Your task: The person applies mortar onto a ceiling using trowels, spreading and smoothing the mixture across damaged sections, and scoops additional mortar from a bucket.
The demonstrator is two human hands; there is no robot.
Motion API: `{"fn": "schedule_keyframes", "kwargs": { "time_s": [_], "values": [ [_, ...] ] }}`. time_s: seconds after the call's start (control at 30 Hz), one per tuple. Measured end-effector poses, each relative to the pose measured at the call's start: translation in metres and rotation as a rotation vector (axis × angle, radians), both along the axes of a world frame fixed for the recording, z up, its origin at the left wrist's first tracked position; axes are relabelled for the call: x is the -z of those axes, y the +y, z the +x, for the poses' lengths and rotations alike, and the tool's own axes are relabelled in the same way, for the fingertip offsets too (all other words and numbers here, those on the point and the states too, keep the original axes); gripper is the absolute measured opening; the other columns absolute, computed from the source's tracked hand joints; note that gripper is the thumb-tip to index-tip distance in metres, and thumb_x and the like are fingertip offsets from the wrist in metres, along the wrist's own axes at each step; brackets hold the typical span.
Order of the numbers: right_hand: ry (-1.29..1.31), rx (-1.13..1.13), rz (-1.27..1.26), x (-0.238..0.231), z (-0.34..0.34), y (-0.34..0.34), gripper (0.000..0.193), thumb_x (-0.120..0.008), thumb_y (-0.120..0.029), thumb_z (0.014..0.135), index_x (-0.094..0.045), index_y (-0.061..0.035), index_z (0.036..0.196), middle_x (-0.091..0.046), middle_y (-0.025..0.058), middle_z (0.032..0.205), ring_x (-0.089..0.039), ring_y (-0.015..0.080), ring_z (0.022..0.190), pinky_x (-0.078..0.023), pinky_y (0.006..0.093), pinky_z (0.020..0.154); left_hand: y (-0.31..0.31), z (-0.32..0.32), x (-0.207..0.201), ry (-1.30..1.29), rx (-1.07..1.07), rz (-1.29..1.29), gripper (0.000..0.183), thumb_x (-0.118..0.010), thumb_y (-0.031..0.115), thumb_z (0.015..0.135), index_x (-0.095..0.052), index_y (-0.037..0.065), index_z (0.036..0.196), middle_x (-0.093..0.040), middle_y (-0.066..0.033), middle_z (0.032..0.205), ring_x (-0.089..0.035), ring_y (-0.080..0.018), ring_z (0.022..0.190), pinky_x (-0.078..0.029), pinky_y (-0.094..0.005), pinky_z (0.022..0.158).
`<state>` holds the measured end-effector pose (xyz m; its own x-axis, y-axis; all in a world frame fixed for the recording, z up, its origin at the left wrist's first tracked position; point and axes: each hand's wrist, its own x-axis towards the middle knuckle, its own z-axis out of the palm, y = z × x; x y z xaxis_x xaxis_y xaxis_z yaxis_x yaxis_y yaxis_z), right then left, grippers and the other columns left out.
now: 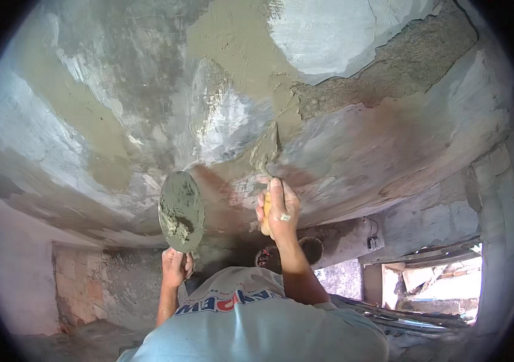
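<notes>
My right hand [281, 208] is closed round the yellowish handle of a pointing trowel [265, 148]. Its mortar-smeared blade points up and lies at or very near the wall; whether it touches I cannot tell. My left hand [176, 266] grips a round plasterer's hawk [182, 211] from below, its handle hidden in my fingers. A lump of wet mortar [179, 230] sits on the lower part of the hawk. Ahead, the wall [220, 114] carries smooth patches of fresh greenish-grey mortar [239, 45] between older white and grey areas.
A rough, broken strip of bare wall [402, 63] runs across the upper right. Below on the right is a bright opening [438, 283], with long dark pieces [389, 317] lying near it. Exposed bricks [76, 289] show at the lower left. A dark cable [373, 232] hangs at the right.
</notes>
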<state>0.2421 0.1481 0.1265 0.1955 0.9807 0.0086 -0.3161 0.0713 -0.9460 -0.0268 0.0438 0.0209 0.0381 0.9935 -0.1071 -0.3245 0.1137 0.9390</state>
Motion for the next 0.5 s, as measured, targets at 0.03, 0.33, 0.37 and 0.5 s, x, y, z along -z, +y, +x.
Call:
{"fn": "schedule_keyframes", "kwargs": {
  "time_s": [0.03, 0.33, 0.37, 0.5],
  "values": [
    [-0.002, 0.007, 0.042, 0.002, 0.002, -0.004, 0.042, -0.046, -0.035, 0.110, -0.063, 0.0037, 0.111, -0.054, 0.0056, 0.066, -0.048, 0.0120, 0.046, -0.038, 0.0268, 0.042, 0.002, -0.002, -0.001, 0.003, 0.013, 0.022, 0.044, -0.050, 0.034, 0.108, -0.055, 0.002, 0.078, -0.047, -0.0044, 0.051, -0.041, -0.0122, 0.037, -0.033, -0.0276, 0.035],
    [0.015, -0.018, 0.058, 0.000, -0.007, 0.014, 0.037, -0.048, -0.031, 0.110, -0.063, 0.0026, 0.113, -0.053, 0.0027, 0.064, -0.048, 0.0093, 0.046, -0.037, 0.0247, 0.042, 0.003, 0.005, 0.000, 0.021, 0.070, 0.038, 0.041, -0.050, 0.030, 0.108, -0.055, 0.002, 0.079, -0.047, -0.0048, 0.052, -0.041, -0.0118, 0.037, -0.034, -0.0276, 0.035],
    [0.013, -0.035, 0.052, 0.001, -0.004, 0.013, 0.037, -0.048, -0.031, 0.110, -0.063, 0.0026, 0.113, -0.053, 0.0027, 0.064, -0.048, 0.0093, 0.046, -0.037, 0.0247, 0.042, 0.002, 0.006, -0.003, 0.037, 0.063, 0.018, 0.039, -0.049, 0.029, 0.108, -0.056, 0.002, 0.080, -0.048, -0.0049, 0.052, -0.041, -0.0120, 0.038, -0.034, -0.0276, 0.035],
    [0.064, 0.020, 0.156, 0.006, 0.014, 0.011, 0.036, -0.049, -0.031, 0.109, -0.063, 0.0026, 0.113, -0.054, 0.0044, 0.064, -0.046, 0.0104, 0.045, -0.037, 0.0244, 0.042, -0.003, -0.001, 0.001, 0.055, 0.072, -0.010, 0.034, -0.047, 0.027, 0.108, -0.060, 0.000, 0.093, -0.049, -0.0048, 0.054, -0.042, -0.0115, 0.039, -0.035, -0.0273, 0.036]
  ]
}}
